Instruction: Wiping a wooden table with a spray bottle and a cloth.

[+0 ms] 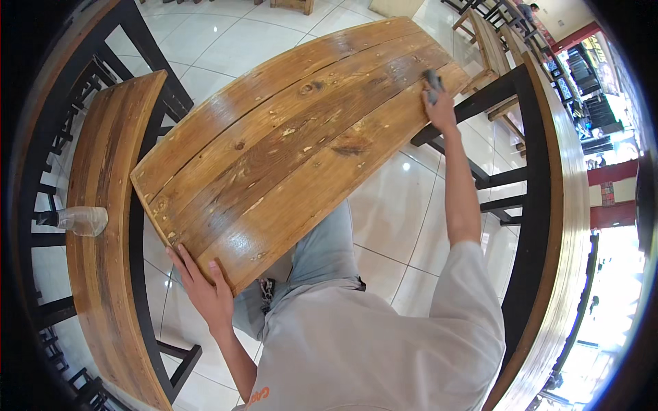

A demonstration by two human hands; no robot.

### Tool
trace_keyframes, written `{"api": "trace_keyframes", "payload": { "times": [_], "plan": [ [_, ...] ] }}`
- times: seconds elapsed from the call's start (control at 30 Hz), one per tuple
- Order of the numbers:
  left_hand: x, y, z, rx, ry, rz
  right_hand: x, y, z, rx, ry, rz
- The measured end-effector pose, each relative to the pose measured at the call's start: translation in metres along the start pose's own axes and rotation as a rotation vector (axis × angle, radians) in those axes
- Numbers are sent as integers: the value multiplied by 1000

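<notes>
A varnished plank tabletop lies slantwise before me, with dark knots, seams between the boards and pale worn patches. My left hand rests at its near left corner, fingers apart and laid over the edge onto the wood. At the far right end, my right hand grips a grey cloth against the surface. Motion blurs the cloth, and its underside is hidden by the hand and the folds.
A wooden bench on the left carries a clear spray bottle with a black head. To the right stands another table with black legs. More benches and a person are farther back. White tiles cover the floor.
</notes>
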State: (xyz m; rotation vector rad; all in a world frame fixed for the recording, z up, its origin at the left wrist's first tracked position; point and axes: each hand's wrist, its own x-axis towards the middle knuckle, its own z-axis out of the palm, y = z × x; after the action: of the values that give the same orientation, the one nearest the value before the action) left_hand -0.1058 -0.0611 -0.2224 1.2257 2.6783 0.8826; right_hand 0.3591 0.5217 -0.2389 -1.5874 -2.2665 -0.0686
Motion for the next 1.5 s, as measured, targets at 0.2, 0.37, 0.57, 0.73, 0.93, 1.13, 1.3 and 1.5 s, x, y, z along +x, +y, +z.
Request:
{"api": "trace_keyframes", "payload": {
  "times": [0.2, 0.37, 0.57, 0.73, 0.93, 1.13, 1.3, 1.5],
  "plan": [
    [0, 0, -1, -22, -14, -5, 51, -2, 5, -316, -152, 219],
    [-2, -2, 0, 91, 26, -11, -25, -165, 7, 257, 22, -392],
    [12, 9, 3, 156, 11, -40, -127, -304, -8, 627, -277, -894],
    [25, 9, 2, 58, 0, -89, -91, -263, -2, 617, -305, -1079],
    [25, 31, 19, 316, 75, -167, 30, -92, 3, 400, -26, -593],
    [32, 24, 29, 318, 62, -108, 118, 111, 31, 130, 68, -5],
    [28, 29, 21, 352, 79, -153, 185, 118, 52, -58, -13, 315],
    [34, 39, 30, 315, 65, -175, 201, 119, 49, -79, 0, 590]
  ]
}}
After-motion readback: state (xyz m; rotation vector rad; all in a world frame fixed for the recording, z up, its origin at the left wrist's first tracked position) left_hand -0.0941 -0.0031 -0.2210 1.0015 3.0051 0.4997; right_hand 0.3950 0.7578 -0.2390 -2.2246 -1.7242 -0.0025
